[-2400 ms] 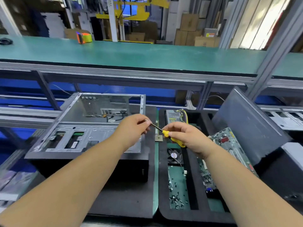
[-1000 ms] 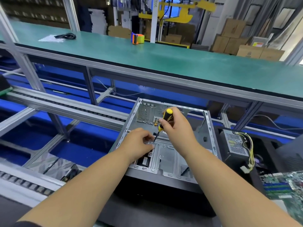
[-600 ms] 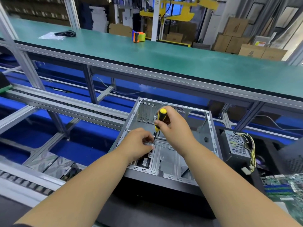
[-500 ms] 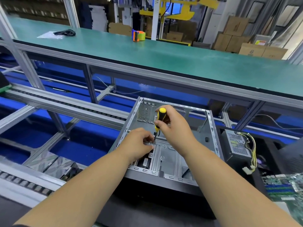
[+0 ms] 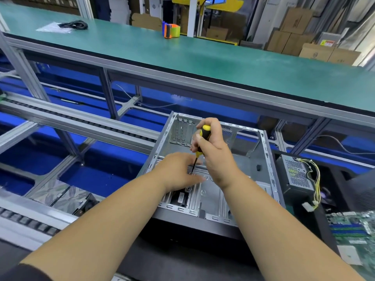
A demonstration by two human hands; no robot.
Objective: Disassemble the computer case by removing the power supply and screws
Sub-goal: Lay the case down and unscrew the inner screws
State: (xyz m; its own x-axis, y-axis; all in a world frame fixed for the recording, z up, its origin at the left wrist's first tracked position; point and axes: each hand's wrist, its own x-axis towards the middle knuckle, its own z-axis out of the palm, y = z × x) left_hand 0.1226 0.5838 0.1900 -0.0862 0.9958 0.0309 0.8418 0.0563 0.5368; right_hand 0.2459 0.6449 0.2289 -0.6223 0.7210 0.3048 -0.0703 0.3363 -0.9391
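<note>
An open grey computer case (image 5: 261,159) lies on its side in front of me. My right hand (image 5: 215,155) grips a yellow and black screwdriver (image 5: 204,134), held upright with its tip down on a screw (image 5: 191,173) in the case's drive bracket. My left hand (image 5: 178,171) rests on the bracket beside the tip, fingers close around the shaft's lower end. The removed power supply (image 5: 296,175), a grey perforated box with yellow wires, stands outside the case to the right.
A green circuit board (image 5: 353,228) lies at the right edge in a black foam tray. A long green bench (image 5: 203,57) runs behind, with a tape dispenser (image 5: 170,30) and a black cable (image 5: 76,24). A roller conveyor (image 5: 60,116) passes on the left.
Both hands moved from the foam tray over to the case. Since then the screwdriver has stayed upright on the bracket screw, with my left hand's fingers now stretched further along the bracket.
</note>
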